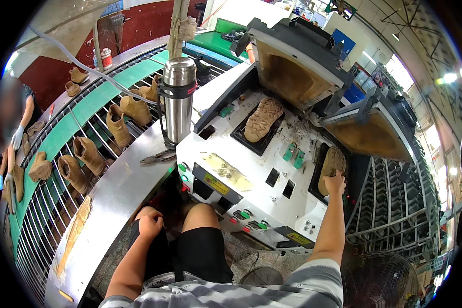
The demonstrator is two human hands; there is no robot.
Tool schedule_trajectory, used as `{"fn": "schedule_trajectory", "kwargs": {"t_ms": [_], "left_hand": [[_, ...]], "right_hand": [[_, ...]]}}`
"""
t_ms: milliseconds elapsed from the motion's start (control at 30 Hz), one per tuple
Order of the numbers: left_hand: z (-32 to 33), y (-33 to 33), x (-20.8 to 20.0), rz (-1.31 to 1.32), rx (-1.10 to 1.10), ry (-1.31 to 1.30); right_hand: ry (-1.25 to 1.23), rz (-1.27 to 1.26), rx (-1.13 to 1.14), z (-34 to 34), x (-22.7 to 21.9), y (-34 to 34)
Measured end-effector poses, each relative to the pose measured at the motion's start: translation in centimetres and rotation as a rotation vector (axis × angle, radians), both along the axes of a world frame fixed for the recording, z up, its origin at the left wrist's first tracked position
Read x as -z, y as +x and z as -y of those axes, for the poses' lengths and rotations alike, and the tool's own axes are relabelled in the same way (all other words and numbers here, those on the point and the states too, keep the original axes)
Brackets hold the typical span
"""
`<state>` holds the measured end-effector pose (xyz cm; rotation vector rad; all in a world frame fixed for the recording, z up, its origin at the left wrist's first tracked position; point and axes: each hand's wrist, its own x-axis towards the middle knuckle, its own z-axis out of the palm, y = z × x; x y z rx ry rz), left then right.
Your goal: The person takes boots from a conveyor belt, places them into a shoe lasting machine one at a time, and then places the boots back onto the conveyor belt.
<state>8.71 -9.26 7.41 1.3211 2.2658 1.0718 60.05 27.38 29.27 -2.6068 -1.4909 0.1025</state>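
My right hand [335,182] reaches into the right bay of a white two-bay press machine [251,164]. Its fingers are closed on a tan shoe [332,164] lying sole up on the dark pad there. In the left bay another tan shoe [263,121] lies with its treaded sole facing up on a black pad. Both bays have their heavy lids raised: the left lid [292,66] and the right lid [369,133] show brown, worn undersides. Loosely curled, my left hand [151,223] rests on my left knee, with nothing seen in it.
A steel thermos [179,102] stands at the machine's left corner, beside a metal ledge [123,179]. Beyond runs a curved roller conveyor [46,215] with several tan boots [90,154]. A person's gloved hand [17,138] is at far left. A caged fan [380,277] stands lower right.
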Motion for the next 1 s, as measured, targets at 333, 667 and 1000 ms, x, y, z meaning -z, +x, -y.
{"fn": "schedule_trajectory", "kwargs": {"t_ms": [333, 667, 1000], "left_hand": [[0.7, -0.5, 0.7, -0.099, 0.027, 0.132], [-7.1, 15.0, -0.4, 0.407, 0.706, -0.176], [-12.0, 28.8, 2.4, 0.351, 1.144, -0.254]], "right_hand": [[0.087, -0.02, -0.21, -1.5, 0.7, 3.2], [0.232, -0.002, -0.446, 4.2, 5.3, 7.9], [1.059, -0.511, 0.319, 31.1, 19.5, 14.7]]}}
